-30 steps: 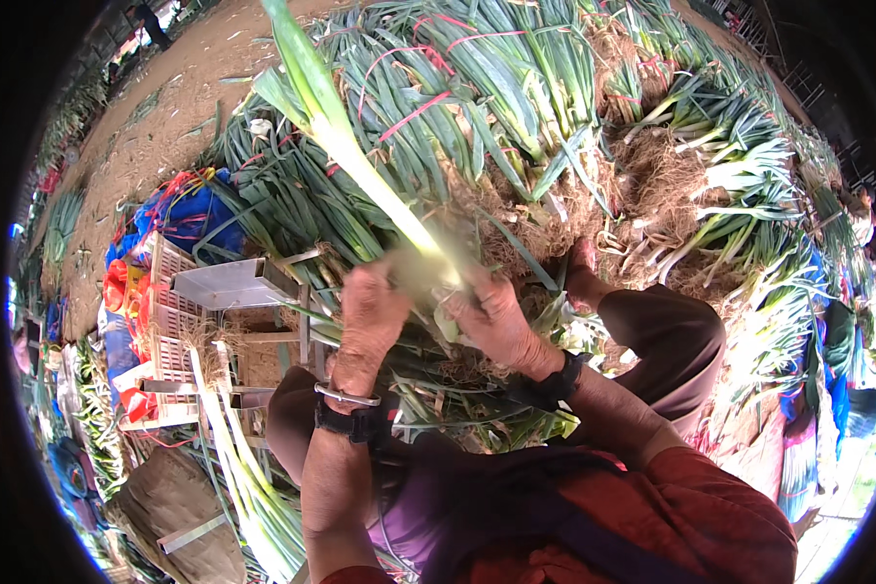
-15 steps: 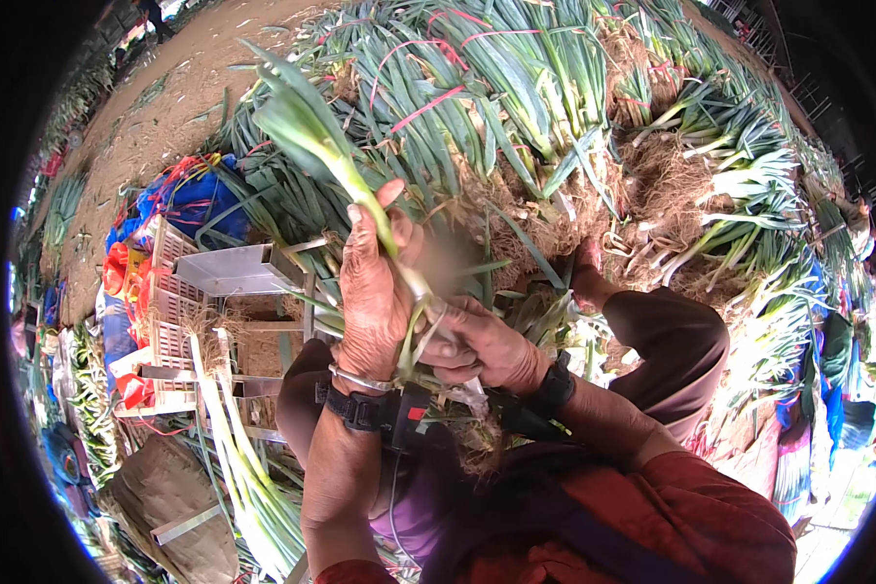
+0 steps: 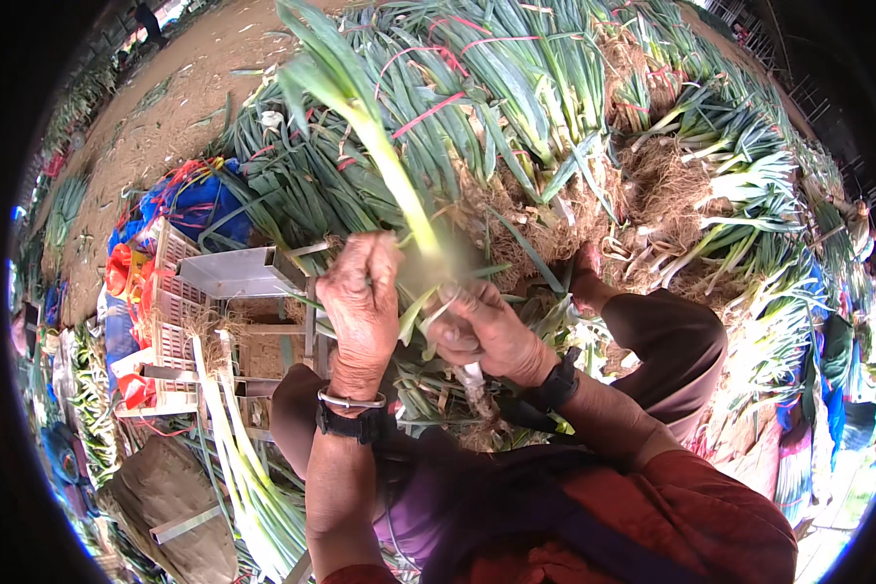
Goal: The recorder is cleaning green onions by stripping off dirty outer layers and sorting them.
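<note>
A leek stands tilted between my hands, green leaves up and leaning left, pale stalk running down to my right hand. My right hand is closed round the stalk's lower part, with a pale root end showing below it. Beside the stalk on the left, my left hand is closed with its fingers curled in; what they hold is hidden. A loose strip of leaf hangs between the two hands. A blurred patch covers part of the stalk.
Bundled leeks with pink ties lie ahead, more with bushy roots at right. At left stand a metal frame and a pale plastic crate. A few leeks lie across the frame, by a brown sheet.
My left hand has come off its earlier grip along the stalk and turned, now closed beside it. The leek has shifted right and stands more upright; my right hand has hardly moved.
</note>
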Action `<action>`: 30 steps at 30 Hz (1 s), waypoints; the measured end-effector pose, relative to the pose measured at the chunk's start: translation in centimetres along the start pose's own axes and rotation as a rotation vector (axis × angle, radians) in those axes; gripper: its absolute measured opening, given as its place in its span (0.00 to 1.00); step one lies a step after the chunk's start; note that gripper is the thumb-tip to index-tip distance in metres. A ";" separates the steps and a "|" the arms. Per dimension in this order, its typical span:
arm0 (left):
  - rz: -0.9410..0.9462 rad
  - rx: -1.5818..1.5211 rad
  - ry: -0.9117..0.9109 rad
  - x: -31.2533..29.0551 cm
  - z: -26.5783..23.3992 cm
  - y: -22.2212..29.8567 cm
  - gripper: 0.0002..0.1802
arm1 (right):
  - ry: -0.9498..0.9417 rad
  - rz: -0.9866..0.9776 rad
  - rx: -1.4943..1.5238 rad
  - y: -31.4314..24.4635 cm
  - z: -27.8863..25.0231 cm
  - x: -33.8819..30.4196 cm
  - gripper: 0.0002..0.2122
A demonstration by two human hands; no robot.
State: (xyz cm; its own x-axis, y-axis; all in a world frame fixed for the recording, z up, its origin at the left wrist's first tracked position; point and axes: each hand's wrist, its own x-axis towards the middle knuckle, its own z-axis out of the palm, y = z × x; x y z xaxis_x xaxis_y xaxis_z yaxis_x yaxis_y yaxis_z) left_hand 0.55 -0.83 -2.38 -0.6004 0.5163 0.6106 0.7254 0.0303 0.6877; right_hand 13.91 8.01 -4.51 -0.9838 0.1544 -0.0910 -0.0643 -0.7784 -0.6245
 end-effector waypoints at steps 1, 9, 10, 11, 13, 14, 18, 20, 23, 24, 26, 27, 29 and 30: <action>0.056 -0.001 -0.033 -0.2 -0.1 -0.1 0.07 | 0.037 0.007 -0.002 -0.6 -0.1 -0.1 0.13; -0.077 -0.038 -0.256 -0.9 -0.6 -2.4 0.09 | 0.061 -0.107 -0.171 0.4 -1.6 -0.4 0.12; -0.227 -0.249 -0.133 -0.2 -0.4 -2.0 0.11 | 0.125 -0.103 -0.228 0.8 -1.5 -0.5 0.11; -0.371 -0.463 -0.004 0.5 -0.2 -1.6 0.13 | 0.144 -0.112 -0.321 1.1 -1.3 -0.5 0.11; -0.342 -0.331 -0.009 1.5 -0.5 -1.0 0.16 | 0.183 -0.129 -0.506 1.8 -0.7 -0.5 0.10; -0.305 -0.196 -0.030 1.8 -0.6 -1.0 0.15 | 0.151 -0.184 -0.652 2.1 -0.5 -0.6 0.08; -0.205 -0.159 0.004 2.2 -0.8 -0.9 0.16 | 0.163 -0.233 -0.764 2.8 -0.1 -0.9 0.08; -0.139 -0.190 -0.003 2.0 -0.9 -0.7 0.14 | 0.143 -0.281 -0.807 2.3 -1.0 -0.7 0.08; -0.054 -0.144 -0.238 0.0 -1.0 -0.8 0.08 | 0.150 -0.301 -0.745 1.7 -1.8 0.1 0.08; -0.052 -0.315 -0.296 -0.6 -0.9 -0.4 0.04 | 0.130 -0.346 -0.781 1.6 -2.2 0.4 0.06; -0.073 -0.341 -0.510 -1.0 -1.9 0.2 0.05 | 0.104 -0.478 -0.920 0.8 -2.6 0.5 0.06; -0.072 -0.314 -0.582 -1.1 -2.3 0.8 0.06 | 0.091 -0.542 -0.989 0.4 -2.7 0.5 0.06; -0.057 -0.190 -0.724 -1.8 -2.1 0.2 0.04 | 0.082 -0.543 -0.988 -0.4 -2.6 0.2 0.08; -0.050 -0.125 -0.793 -2.2 -2.0 -0.4 0.04 | 0.094 -0.463 -0.971 -0.8 -2.7 0.0 0.08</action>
State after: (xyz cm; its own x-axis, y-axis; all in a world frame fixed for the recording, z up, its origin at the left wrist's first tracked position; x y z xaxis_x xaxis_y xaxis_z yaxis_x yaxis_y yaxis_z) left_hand 0.95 -3.70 -3.22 -0.1798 0.9723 0.1495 0.6325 -0.0021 0.7745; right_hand 14.39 10.31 -6.07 -0.8785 0.3878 0.2790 -0.2264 0.1764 -0.9579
